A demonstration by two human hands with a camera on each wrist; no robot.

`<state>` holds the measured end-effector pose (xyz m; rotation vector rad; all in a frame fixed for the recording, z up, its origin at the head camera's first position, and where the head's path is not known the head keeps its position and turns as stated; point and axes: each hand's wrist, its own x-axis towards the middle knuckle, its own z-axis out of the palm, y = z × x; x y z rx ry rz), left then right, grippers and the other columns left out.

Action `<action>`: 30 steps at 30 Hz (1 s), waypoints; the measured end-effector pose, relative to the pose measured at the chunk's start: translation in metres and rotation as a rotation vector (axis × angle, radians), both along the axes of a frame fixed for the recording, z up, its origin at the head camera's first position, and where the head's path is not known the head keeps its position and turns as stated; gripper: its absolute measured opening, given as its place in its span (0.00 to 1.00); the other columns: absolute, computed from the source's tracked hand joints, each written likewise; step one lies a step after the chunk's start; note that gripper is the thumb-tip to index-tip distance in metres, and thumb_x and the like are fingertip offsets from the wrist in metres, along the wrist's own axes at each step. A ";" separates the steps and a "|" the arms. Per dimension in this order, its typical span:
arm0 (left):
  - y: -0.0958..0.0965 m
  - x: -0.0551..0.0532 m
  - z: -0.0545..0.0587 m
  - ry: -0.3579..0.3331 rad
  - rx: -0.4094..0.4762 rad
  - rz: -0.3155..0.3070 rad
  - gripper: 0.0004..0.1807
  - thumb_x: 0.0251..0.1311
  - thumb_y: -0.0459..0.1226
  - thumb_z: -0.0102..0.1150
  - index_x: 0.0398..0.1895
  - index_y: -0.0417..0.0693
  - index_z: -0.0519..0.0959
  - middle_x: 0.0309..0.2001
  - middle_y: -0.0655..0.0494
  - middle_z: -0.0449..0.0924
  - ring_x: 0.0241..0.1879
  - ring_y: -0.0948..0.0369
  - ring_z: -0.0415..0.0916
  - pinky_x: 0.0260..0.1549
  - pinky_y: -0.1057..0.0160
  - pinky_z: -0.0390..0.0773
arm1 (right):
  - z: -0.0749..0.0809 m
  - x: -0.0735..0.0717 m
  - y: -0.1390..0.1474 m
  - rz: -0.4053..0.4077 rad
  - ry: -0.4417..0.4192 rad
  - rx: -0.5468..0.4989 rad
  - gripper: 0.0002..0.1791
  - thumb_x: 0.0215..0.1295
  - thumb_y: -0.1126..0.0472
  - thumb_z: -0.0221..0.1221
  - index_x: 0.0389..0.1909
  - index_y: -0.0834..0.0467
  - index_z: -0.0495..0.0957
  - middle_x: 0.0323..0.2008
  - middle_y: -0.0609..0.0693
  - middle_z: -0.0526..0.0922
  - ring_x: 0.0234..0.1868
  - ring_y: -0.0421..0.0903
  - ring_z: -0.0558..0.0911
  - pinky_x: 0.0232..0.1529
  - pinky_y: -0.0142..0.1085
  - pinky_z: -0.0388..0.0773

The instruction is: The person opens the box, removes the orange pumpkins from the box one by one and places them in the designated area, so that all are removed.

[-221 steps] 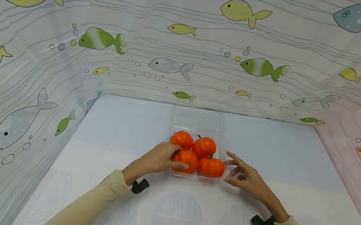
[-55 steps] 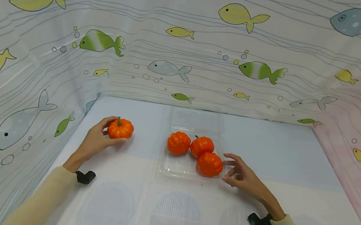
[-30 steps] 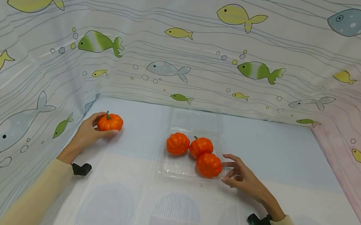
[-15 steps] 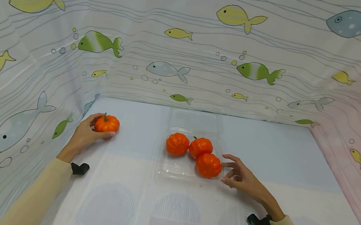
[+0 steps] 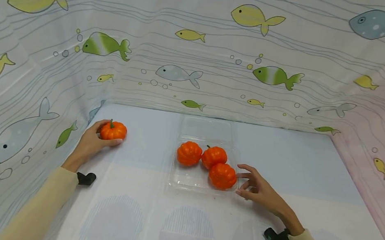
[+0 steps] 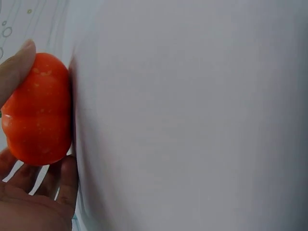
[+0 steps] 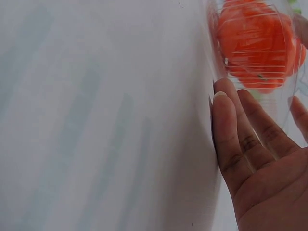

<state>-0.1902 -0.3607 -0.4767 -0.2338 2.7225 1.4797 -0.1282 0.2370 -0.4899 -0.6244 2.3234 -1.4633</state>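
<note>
My left hand [image 5: 91,141] is at the far left of the table, thumb and fingers round a small orange pumpkin [image 5: 114,131] with a green stem. The left wrist view has this pumpkin [image 6: 39,113] between thumb and fingers, low against the white surface. Three more orange pumpkins sit in a clear plastic container [image 5: 183,180]: one at back left [image 5: 189,153], another at back right [image 5: 215,156], and a third pumpkin [image 5: 222,176] at front right. Beside the container's right wall, my right hand [image 5: 260,190] has loosely bent fingers. In the right wrist view its fingertips [image 7: 224,103] lie close to the container.
The container's clear lid [image 5: 207,129] lies folded back behind it, near the rear wall. A fish-patterned sheet [image 5: 220,58] rises at the back and both sides of the table [image 5: 284,158]. Black wrist cameras [image 5: 276,236] are on both arms.
The left hand took the front-left pumpkin from the container and carried it left onto the table. The front-right pumpkin shows its other side now. Over the last half second almost nothing moved.
</note>
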 end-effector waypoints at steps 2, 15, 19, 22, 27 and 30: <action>0.000 -0.001 -0.001 0.003 -0.007 0.003 0.59 0.53 0.55 0.78 0.82 0.50 0.53 0.77 0.37 0.56 0.69 0.37 0.59 0.67 0.34 0.63 | 0.000 0.000 0.000 -0.002 -0.001 0.003 0.44 0.67 0.59 0.69 0.79 0.53 0.56 0.63 0.60 0.77 0.42 0.51 0.83 0.38 0.38 0.84; -0.001 0.002 0.001 0.058 -0.051 -0.002 0.58 0.56 0.56 0.75 0.83 0.51 0.51 0.77 0.39 0.56 0.68 0.37 0.60 0.66 0.34 0.65 | 0.000 0.000 0.000 0.000 -0.012 0.001 0.44 0.67 0.59 0.69 0.79 0.53 0.56 0.63 0.60 0.77 0.42 0.52 0.83 0.37 0.38 0.84; -0.001 0.004 0.006 0.089 -0.081 0.008 0.57 0.55 0.56 0.75 0.82 0.51 0.54 0.77 0.38 0.55 0.67 0.36 0.59 0.64 0.33 0.67 | 0.000 0.000 0.001 0.000 -0.010 -0.001 0.44 0.67 0.60 0.69 0.79 0.53 0.56 0.63 0.61 0.77 0.41 0.52 0.83 0.35 0.38 0.84; 0.001 0.007 0.011 0.105 -0.092 0.014 0.56 0.55 0.57 0.76 0.81 0.50 0.56 0.76 0.36 0.54 0.67 0.35 0.57 0.63 0.32 0.66 | 0.000 -0.001 0.001 0.003 -0.013 -0.003 0.44 0.68 0.60 0.68 0.79 0.52 0.55 0.63 0.62 0.77 0.41 0.51 0.83 0.35 0.38 0.84; 0.003 0.009 0.017 0.155 -0.124 0.016 0.53 0.55 0.55 0.76 0.80 0.50 0.60 0.74 0.37 0.56 0.67 0.36 0.56 0.64 0.32 0.65 | 0.001 0.000 0.000 0.005 -0.028 -0.005 0.45 0.68 0.60 0.68 0.79 0.52 0.54 0.63 0.62 0.76 0.42 0.52 0.83 0.36 0.39 0.85; 0.005 0.009 0.021 0.189 -0.149 0.019 0.51 0.55 0.55 0.76 0.78 0.51 0.62 0.74 0.38 0.58 0.66 0.36 0.58 0.61 0.33 0.67 | 0.001 -0.001 0.000 0.004 -0.031 -0.003 0.45 0.67 0.60 0.69 0.79 0.51 0.55 0.63 0.62 0.76 0.42 0.52 0.83 0.37 0.39 0.85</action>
